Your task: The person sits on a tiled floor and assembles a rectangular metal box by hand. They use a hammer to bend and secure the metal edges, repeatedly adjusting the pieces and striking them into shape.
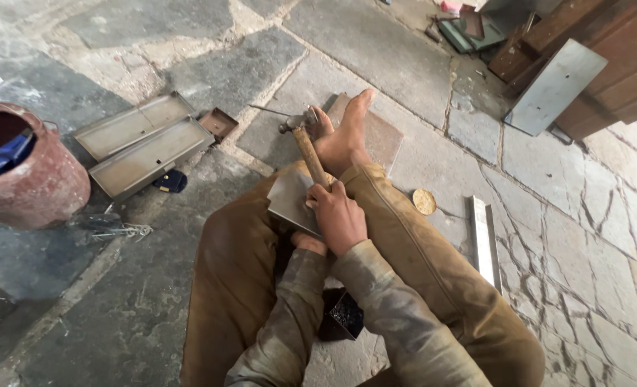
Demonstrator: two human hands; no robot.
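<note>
I sit on a stone floor with my legs in brown trousers drawn up. My right hand [338,215] grips the wooden handle of a hammer [305,143], whose metal head points away above my bare foot [343,136]. My left hand [308,244] is mostly hidden beneath the right one and holds a flat grey metal sheet piece [288,201] against my knee. A larger flat metal plate [383,136] lies under my foot.
Two shallow metal trays [143,143] and a small square tray [219,122] lie at the left by a rusty red drum [28,172]. A metal angle strip [485,240] and a round disc [424,201] lie at the right. A steel plate [555,86] leans on wooden boards.
</note>
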